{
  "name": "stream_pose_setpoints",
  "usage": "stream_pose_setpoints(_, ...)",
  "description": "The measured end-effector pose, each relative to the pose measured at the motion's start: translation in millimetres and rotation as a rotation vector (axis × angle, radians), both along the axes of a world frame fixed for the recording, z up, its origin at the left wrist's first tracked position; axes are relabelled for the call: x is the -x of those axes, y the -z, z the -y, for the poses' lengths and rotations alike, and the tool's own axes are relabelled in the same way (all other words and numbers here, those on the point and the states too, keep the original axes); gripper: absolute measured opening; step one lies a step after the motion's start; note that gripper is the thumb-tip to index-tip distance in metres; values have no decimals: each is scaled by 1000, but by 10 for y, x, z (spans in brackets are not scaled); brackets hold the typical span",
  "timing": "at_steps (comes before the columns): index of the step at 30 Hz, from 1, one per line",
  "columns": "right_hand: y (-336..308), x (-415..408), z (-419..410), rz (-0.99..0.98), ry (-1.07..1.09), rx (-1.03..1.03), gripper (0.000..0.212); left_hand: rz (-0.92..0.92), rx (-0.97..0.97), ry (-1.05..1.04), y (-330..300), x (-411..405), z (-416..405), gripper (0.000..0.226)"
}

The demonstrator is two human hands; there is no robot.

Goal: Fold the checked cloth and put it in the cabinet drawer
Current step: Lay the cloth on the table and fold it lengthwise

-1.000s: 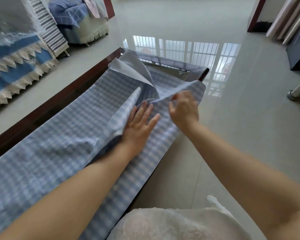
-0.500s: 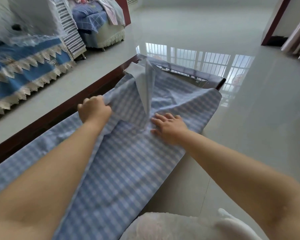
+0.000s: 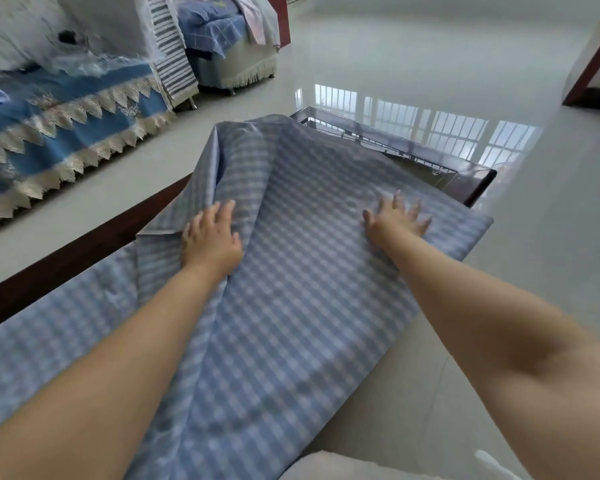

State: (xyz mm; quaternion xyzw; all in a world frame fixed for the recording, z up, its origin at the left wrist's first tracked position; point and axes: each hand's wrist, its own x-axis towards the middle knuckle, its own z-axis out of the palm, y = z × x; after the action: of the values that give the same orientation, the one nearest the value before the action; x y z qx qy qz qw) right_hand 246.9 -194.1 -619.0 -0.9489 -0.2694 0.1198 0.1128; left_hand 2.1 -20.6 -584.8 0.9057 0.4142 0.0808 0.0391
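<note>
Cloth (image 3: pixel 291 271) lies under my palms: left hand (image 3: pixel 210 239) flat by the fold, right hand (image 3: pixel 395 220) splayed farther right.

A dark wooden table with a glass top (image 3: pixel 440 174) stands on a glossy pale tiled floor (image 3: pixel 430 57) that mirrors barred windows. To the left is a sofa under a blue cover with cream lace trim (image 3: pixel 59 133). Beyond it, a striped cloth (image 3: pixel 172 53) hangs beside a fringed seat heaped with blue checked bedding (image 3: pixel 222 26).
</note>
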Motion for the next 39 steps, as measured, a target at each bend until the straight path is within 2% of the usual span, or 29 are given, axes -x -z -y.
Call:
stream_pose_setpoints(1,-9,11,30,25,-94,-14,60,-46,-9,20,54,-18,32,61)
stream_pose_setpoints(3,3,220,126,63,-458,-37,58,-122,-86,100,144,-83,92,61)
stream_pose_setpoints(4,52,256,193,62,-553,-5,59,-130,-118,178,189,-148,141,60)
stream_pose_setpoints(5,89,181,247,60,-550,32,61,-127,-102,273,237,-226,213,58)
stream_pose_setpoints(7,106,-92,319,38,-299,47,63,-122,91,402,329,-387,403,55)
stream_pose_setpoints(9,101,-342,397,-18,-12,58,67,-101,214,373,423,-514,539,52)
stream_pose_setpoints(12,63,-566,504,-90,222,10,89,-14,64,260,489,-656,644,42)
stream_pose_setpoints(14,6,-657,604,-91,295,-38,102,-34,53,175,468,-771,734,45)
stream_pose_setpoints(17,-106,-773,702,-56,335,-39,104,-109,85,95,526,-879,857,61)
stream_pose_setpoints(21,-216,-845,647,44,284,129,95,-42,122,181,589,-848,868,56)
stream_pose_setpoints(22,-252,-866,621,23,248,109,82,-48,122,218,575,-850,861,53)
stream_pose_setpoints(24,-352,-910,562,-130,151,-58,42,-81,136,250,539,-869,861,50)
stream_pose_setpoints(25,-396,-947,542,-195,105,-152,28,-94,151,248,534,-874,871,49)
stream_pose_setpoints(26,-421,-977,527,-205,92,-221,24,-99,161,244,541,-878,879,49)
stream_pose_setpoints(28,-399,-1042,524,-51,195,-196,34,-102,160,237,537,-891,863,48)
stream_pose_setpoints(30,-306,-1041,531,192,261,116,54,-118,116,257,510,-913,815,49)
stream_pose_setpoints(31,-259,-976,491,272,210,177,61,-129,76,280,502,-917,779,50)
stream_pose_setpoints(33,-174,-728,278,318,-70,23,56,-140,1,334,511,-917,711,51)
stream_pose_setpoints(34,-174,-532,113,304,-279,-81,50,-111,-25,337,524,-905,676,51)
stream_pose_setpoints(36,-102,-191,-214,198,-604,-94,48,28,-51,309,573,-849,672,56)
stream_pose_setpoints(37,-45,-143,-331,154,-621,-11,53,124,-60,300,594,-838,673,56)
stream_pose_setpoints(39,-3,-314,-432,64,-340,103,61,230,-96,296,650,-841,662,50)
